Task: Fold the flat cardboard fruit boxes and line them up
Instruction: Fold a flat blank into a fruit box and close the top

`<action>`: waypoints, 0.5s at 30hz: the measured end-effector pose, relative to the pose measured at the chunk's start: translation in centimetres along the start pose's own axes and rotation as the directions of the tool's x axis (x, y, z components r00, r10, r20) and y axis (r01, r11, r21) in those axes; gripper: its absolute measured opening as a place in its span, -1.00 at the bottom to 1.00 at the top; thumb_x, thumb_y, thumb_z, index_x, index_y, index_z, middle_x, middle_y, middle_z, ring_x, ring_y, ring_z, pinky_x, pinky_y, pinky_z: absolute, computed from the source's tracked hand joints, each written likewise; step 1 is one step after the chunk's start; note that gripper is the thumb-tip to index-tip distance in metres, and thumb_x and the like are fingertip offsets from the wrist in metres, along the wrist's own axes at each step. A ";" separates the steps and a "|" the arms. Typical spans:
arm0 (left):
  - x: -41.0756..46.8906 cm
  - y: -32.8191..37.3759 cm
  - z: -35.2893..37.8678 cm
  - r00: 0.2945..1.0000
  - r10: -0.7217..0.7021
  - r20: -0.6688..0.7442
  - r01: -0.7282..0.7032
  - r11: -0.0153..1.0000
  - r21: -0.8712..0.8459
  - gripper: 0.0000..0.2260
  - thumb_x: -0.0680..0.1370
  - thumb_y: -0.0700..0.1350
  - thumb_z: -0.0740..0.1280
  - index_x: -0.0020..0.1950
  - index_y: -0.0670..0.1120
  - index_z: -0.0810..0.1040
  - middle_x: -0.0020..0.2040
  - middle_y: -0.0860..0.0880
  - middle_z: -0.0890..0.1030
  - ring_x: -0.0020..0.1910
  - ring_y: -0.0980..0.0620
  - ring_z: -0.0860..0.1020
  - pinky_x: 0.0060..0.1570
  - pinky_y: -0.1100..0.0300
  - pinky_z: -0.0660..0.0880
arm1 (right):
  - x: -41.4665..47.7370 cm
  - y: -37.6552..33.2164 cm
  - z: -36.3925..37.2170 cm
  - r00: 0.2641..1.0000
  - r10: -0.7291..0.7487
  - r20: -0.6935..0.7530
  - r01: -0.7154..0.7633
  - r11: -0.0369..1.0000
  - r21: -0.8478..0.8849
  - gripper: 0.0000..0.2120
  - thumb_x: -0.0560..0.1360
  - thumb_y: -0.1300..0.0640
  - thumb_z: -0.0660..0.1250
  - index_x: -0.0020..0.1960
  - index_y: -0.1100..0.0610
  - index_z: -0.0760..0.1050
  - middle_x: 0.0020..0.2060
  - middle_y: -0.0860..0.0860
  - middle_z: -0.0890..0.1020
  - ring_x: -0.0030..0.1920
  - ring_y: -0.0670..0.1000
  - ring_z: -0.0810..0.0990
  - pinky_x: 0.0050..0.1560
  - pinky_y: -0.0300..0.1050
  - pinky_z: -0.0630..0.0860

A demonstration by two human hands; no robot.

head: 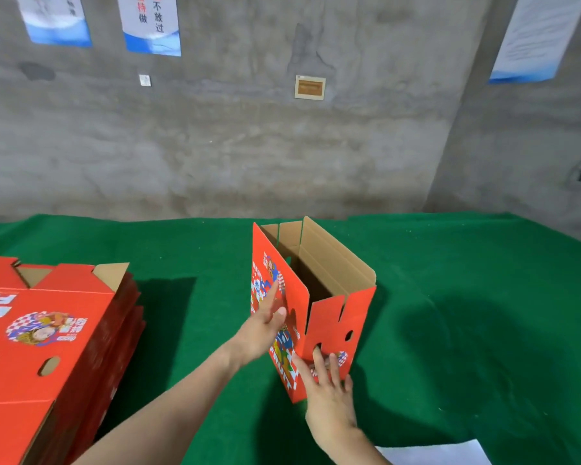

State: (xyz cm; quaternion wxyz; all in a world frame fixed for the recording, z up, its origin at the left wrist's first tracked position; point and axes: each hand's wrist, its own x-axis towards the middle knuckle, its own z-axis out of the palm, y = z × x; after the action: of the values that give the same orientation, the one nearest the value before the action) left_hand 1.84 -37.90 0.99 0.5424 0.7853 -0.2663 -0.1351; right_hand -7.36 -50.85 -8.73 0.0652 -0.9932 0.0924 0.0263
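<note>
Nearest: right hand, fingers straight and spread, pressed flat low on the near end wall of the upright box. Under everything, green-covered table. At far left, stack of flat boxes, red, printed side up, well apart from the upright one. Mid-table, that box standing on its base, top flaps raised, brown inside showing. Left hand laid against the long printed side, fingers straight, gripping nothing. White sheet at the near edge. Probably light, stiff across the panels, weak at creases and slots; likely to skew or tip if pushed high. Best taken low by two opposite walls, or through the oval handle holes, not by the loose flaps.
</note>
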 end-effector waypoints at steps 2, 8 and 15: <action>0.9 -2.8 1.1 0.990 -0.137 -0.020 0.138 0.986 0.089 -0.50 0.67 -0.13 0.08 0.56 -0.09 -0.04 0.49 -0.04 0.24 0.42 0.08 0.26 0.38 0.29 0.17 | 2.3 1.0 -0.8 0.999 0.014 0.035 -0.013 0.999 -0.040 -0.13 0.48 0.31 0.21 0.52 -0.21 -0.20 0.55 0.03 -0.18 0.52 0.25 -0.17 0.46 0.25 0.03; 2.2 -12.5 1.7 0.913 -0.392 -0.112 0.381 0.724 0.575 -0.56 0.68 -0.01 0.00 0.54 -0.11 0.09 0.57 -0.12 0.02 0.54 -0.01 0.03 0.45 0.23 0.03 | 9.2 4.1 -2.2 0.993 0.106 0.056 -0.098 0.987 -0.130 -0.17 0.49 0.44 0.10 0.55 -0.10 -0.17 0.54 0.18 -0.12 0.50 0.35 -0.09 0.47 0.26 0.06; 7.3 -15.2 0.7 0.808 -0.563 -0.171 0.472 0.445 0.761 -0.51 0.66 0.09 -0.01 0.56 0.08 -0.10 0.56 -0.16 -0.08 0.54 -0.15 0.02 0.47 0.04 0.10 | 18.3 11.2 -3.9 0.970 0.241 0.029 -0.234 0.961 -0.145 -0.02 0.39 0.50 0.17 0.54 -0.12 -0.26 0.53 0.18 -0.19 0.51 0.33 -0.10 0.49 0.23 0.04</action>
State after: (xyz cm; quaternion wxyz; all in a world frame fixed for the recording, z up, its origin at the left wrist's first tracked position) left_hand 11.56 -38.50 -12.74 0.0675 0.9731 -0.0735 -0.2076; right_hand 8.63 -65.54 -7.43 -0.0065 -0.9762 0.2073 0.0633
